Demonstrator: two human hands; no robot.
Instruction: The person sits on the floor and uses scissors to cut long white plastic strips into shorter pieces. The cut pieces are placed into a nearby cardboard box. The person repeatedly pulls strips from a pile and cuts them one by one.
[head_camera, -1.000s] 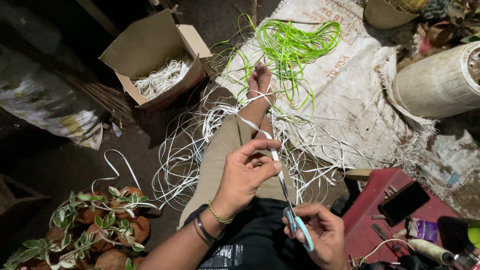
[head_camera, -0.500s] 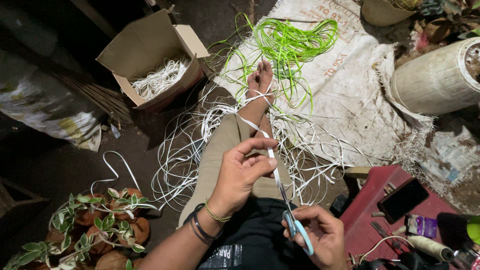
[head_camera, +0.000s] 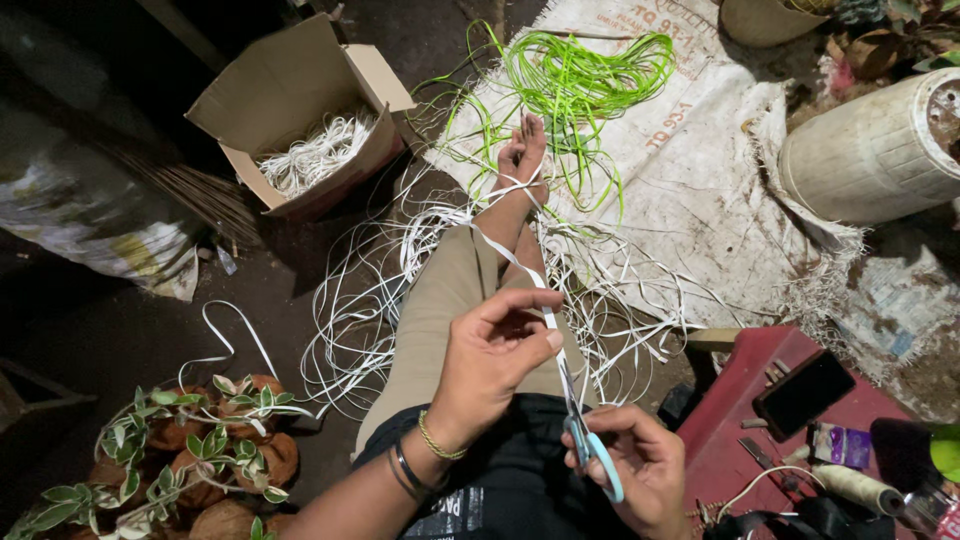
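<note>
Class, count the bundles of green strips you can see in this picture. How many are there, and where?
1. The green strip bundle lies on the white sack just beyond the person's foot. Others could be hidden inside the cardboard box.

An open brown cardboard box (head_camera: 300, 120) stands far left, flaps up, white strips inside. A white woven sack (head_camera: 700, 170) with red print lies spread flat far right. At the left edge lies a crumpled whitish plastic bag (head_camera: 90, 230). Near right, on a red board (head_camera: 730, 450), rests a dark phone (head_camera: 803, 392), screen black, with a small purple packet (head_camera: 840, 445) just beside it.
</note>
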